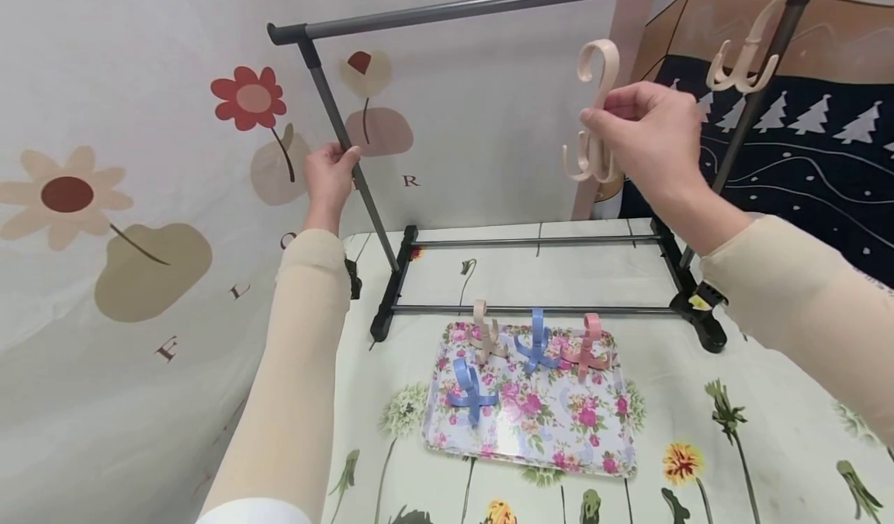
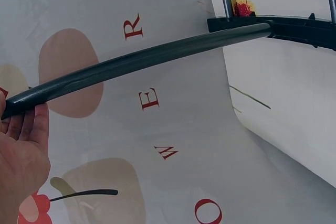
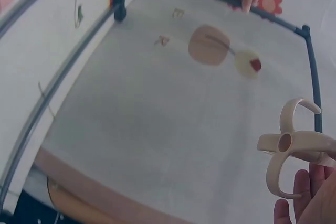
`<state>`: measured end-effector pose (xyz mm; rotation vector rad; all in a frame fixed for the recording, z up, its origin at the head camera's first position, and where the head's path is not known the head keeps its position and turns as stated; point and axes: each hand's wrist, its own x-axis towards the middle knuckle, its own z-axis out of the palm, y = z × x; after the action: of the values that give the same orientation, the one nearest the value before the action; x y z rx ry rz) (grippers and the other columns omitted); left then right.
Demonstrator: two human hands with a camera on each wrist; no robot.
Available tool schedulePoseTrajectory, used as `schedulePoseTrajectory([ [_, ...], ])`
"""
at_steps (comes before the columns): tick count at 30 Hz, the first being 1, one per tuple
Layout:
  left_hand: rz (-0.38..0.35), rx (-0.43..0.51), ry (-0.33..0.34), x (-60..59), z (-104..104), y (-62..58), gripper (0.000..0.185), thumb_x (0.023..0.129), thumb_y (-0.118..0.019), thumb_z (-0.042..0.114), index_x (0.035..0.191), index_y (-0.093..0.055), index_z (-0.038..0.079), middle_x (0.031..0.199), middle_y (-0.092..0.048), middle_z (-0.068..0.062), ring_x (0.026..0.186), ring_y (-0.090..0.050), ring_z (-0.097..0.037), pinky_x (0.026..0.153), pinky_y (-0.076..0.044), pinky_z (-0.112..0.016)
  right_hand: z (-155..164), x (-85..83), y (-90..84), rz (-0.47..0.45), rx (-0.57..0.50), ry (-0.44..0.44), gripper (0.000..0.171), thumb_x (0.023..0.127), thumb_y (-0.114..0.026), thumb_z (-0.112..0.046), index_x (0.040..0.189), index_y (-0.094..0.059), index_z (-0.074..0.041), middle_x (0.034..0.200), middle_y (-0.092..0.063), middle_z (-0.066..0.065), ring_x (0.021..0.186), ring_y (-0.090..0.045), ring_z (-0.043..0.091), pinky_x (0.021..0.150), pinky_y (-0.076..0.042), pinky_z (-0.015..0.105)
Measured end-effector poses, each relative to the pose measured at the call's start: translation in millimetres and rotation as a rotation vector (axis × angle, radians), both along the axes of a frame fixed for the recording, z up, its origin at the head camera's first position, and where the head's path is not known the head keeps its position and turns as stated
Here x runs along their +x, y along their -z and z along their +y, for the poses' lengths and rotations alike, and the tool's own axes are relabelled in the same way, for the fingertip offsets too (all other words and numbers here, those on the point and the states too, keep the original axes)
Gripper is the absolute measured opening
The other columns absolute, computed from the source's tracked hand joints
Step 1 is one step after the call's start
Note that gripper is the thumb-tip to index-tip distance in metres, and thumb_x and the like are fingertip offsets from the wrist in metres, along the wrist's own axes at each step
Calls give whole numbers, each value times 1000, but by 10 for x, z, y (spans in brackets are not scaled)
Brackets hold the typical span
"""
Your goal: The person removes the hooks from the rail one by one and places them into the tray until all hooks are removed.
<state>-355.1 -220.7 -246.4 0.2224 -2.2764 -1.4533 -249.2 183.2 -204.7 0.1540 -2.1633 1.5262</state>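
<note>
My right hand [image 1: 653, 132] pinches a beige multi-prong hook [image 1: 599, 112] by its stem, its curved top up and just below the grey top rail [image 1: 489, 4] of a small rack. In the right wrist view the prongs of that hook [image 3: 286, 145] spread out beside my fingers. My left hand [image 1: 330, 178] grips the rack's left upright [image 1: 349, 136] with thumb and fingers; in the left wrist view the fingers wrap the dark upright [image 2: 142, 59]. Another beige hook [image 1: 746, 62] hangs at the rail's right end.
A floral tray [image 1: 531, 431] lies before the rack, holding two blue hooks [image 1: 538, 341] [image 1: 472, 392], a pink hook [image 1: 588, 345] and a beige hook [image 1: 483, 334]. The rack's black feet [image 1: 394, 291] and lower bars [image 1: 538, 309] stand on the flower-print cloth. Patterned curtains hang behind.
</note>
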Motion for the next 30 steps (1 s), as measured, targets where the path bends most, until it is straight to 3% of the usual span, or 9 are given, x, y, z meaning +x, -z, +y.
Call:
schedulePoseTrajectory([
  [7, 7, -5, -6, 14, 6, -10, 37, 100, -59, 35, 123, -63, 7, 122, -67, -8, 108, -59, -18, 92, -46, -33, -118, 143, 140, -58, 6, -95, 37, 89, -76, -33, 116, -70, -9, 106, -70, 5, 101, -64, 17, 95, -48, 52],
  [15, 11, 7, 6, 17, 25, -24, 37, 100, -59, 35, 123, -63, 6, 121, -67, -9, 107, -58, -19, 92, -44, -34, -255, 345, 363, -50, 89, -182, 36, 91, -74, -34, 112, -70, -6, 104, -70, 9, 95, -63, 17, 92, -51, 42],
  [30, 17, -4, 6, 0, 70, -29, 36, 100, -60, 33, 122, -64, 5, 122, -67, -9, 110, -59, -19, 95, -44, -34, -393, 596, 797, -113, 114, -304, 26, 91, -74, -28, 105, -72, -7, 96, -72, 6, 87, -67, 18, 81, -53, 33],
])
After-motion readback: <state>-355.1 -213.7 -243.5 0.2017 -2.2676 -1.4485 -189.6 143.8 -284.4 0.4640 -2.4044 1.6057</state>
